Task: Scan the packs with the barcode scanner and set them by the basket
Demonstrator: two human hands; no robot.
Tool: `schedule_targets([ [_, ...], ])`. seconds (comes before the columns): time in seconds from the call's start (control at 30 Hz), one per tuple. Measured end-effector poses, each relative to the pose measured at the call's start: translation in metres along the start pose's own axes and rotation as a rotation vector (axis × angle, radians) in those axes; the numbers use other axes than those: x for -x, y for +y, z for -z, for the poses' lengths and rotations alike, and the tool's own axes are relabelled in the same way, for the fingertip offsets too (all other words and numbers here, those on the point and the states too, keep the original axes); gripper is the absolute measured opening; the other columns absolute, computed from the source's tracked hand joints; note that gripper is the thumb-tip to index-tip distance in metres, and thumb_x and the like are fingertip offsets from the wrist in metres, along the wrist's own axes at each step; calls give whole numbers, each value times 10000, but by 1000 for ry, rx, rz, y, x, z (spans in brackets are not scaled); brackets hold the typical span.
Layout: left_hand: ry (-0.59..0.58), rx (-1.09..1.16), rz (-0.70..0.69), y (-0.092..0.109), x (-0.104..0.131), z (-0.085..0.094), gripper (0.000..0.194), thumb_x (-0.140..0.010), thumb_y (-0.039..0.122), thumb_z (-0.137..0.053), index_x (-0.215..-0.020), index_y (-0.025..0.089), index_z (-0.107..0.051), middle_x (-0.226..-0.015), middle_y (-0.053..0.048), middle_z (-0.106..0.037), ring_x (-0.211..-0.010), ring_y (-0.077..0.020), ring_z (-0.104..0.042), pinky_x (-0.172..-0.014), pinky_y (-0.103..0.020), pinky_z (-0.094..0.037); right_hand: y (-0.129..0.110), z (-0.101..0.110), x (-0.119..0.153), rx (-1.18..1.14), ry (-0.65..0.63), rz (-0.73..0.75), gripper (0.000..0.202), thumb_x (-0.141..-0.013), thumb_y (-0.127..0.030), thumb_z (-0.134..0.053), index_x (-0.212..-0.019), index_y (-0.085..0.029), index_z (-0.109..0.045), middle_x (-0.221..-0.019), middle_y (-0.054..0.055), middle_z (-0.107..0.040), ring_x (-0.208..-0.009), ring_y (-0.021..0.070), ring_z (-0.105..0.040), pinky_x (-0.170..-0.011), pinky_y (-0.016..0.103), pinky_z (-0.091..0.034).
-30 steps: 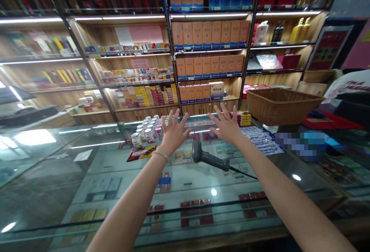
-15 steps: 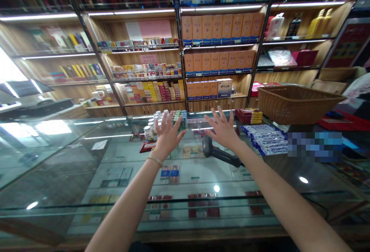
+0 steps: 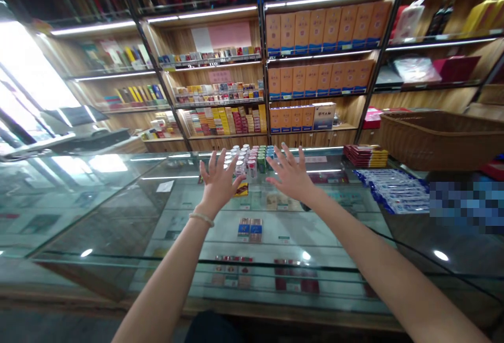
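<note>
Both hands are held out over a glass display counter [image 3: 181, 227], with fingers spread. My left hand [image 3: 220, 180] is empty, palm down, a pale bracelet [image 3: 201, 219] around its wrist. Empty too is my right hand [image 3: 290, 175], its fingers pointing forward. Several small bottles and tubes in white, pink, green and blue [image 3: 252, 163] stand in rows between and behind the hands. A yellow and dark packet [image 3: 241, 189] lies just right of my left hand. Under my right wrist a dark object [image 3: 305, 206] is mostly hidden.
To the right are a stack of red and yellow packs [image 3: 365, 156], blue and white packets [image 3: 394, 190] and a brown basket [image 3: 441, 141]. A black cable [image 3: 429, 259] crosses the right side. Shelves with orange boxes [image 3: 311, 80] stand behind the counter.
The view has turned left, so the shelves and counter goods appear farther right. The scanner under my right hand is now mostly hidden. Both hands remain spread.
</note>
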State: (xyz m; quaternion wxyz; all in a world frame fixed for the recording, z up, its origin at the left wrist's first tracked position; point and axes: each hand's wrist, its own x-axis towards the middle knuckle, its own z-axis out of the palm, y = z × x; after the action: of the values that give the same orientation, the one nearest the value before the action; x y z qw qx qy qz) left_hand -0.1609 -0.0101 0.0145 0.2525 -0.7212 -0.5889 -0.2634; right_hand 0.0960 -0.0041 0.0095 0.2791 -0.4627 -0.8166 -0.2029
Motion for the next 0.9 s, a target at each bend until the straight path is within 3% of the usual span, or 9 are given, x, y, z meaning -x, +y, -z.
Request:
schedule_targets([
  [0.17, 28, -14, 46, -35, 15, -3, 578, -972, 490, -581, -1514, 288, -556, -1725, -135, -304, -1610, -381, -188, -1275, -670, 14, -31, -22, -12, -51, -77, 42, 644, -1026, -552, -495, -1558, -189, -502, -1713, 173, -318, -1616, 377, -160, -1268, 714, -12],
  [0.37, 16, -26, 122, -64, 35, -21, 575, -941, 532, -622, -1450, 265, -627, -1688, -165, -371, -1588, -388, -251, -1276, -648, -13, -57, -57, -21, -116, -156, 31, 702, -1008, -613, -493, -1553, -171, -503, -1723, 181, -288, -1622, 362, -141, -1277, 687, 12],
  [0.6, -74, -55, 140, -75, 48, -32, 645, -871, 647, -679, -1404, 284, -667, -1688, -147, -376, -1586, -383, -253, -1281, -623, 1, -68, -93, -16, -190, -264, -23, 780, -984, -704, -444, -1566, -186, -480, -1766, 169, -136, -1639, 334, -54, -1274, 655, 69],
  [0.77, -198, -97, 159, -80, 55, -32, 663, -813, 743, -693, -1282, 278, -748, -1686, -154, -374, -1584, -408, -234, -1265, -673, 14, -68, -100, -14, -193, -325, -42, 781, -974, -739, -404, -1574, -243, -472, -1779, 135, -80, -1645, 316, -5, -1263, 620, 145],
  [0.9, -312, -98, 151, -84, 56, -33, 650, -797, 772, -685, -1226, 292, -780, -1696, -139, -360, -1593, -438, -185, -1252, -709, 15, -68, -101, -17, -219, -393, -53, 821, -966, -757, -398, -1589, -225, -449, -1778, 142, 5, -1645, 304, 60, -1253, 615, 173],
])
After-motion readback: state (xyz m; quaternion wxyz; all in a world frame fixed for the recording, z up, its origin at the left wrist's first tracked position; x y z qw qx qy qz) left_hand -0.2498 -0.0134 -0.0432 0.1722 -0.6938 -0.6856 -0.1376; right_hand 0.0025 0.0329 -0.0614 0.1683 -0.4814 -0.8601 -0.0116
